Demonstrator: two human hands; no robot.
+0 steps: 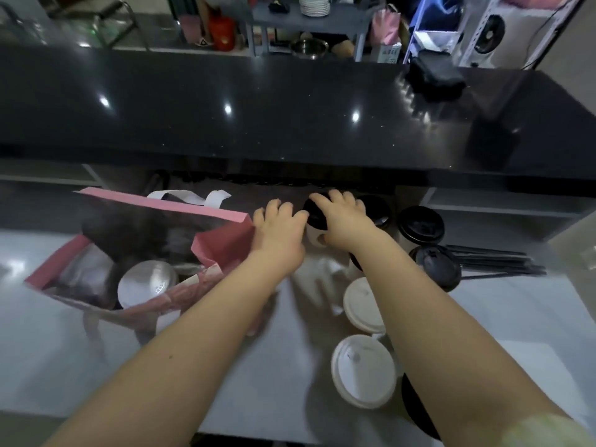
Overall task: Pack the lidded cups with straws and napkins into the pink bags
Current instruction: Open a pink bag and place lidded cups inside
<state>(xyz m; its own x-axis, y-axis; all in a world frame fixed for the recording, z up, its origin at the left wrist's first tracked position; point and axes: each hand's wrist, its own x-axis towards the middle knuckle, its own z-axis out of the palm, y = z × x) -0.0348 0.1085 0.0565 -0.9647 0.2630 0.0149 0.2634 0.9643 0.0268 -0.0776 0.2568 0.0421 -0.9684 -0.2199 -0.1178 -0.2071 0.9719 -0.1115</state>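
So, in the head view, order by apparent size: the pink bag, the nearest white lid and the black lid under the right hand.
1. Pink bag, largest.
2. Nearest white lid.
3. Black lid under the right hand: smallest, but farther away and partly covered, so true size unsure.

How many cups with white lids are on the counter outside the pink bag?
2. The farther white-lidded cup stands left of the right forearm; the nearer white-lidded cup is just below it in view. The forearm may hide others.
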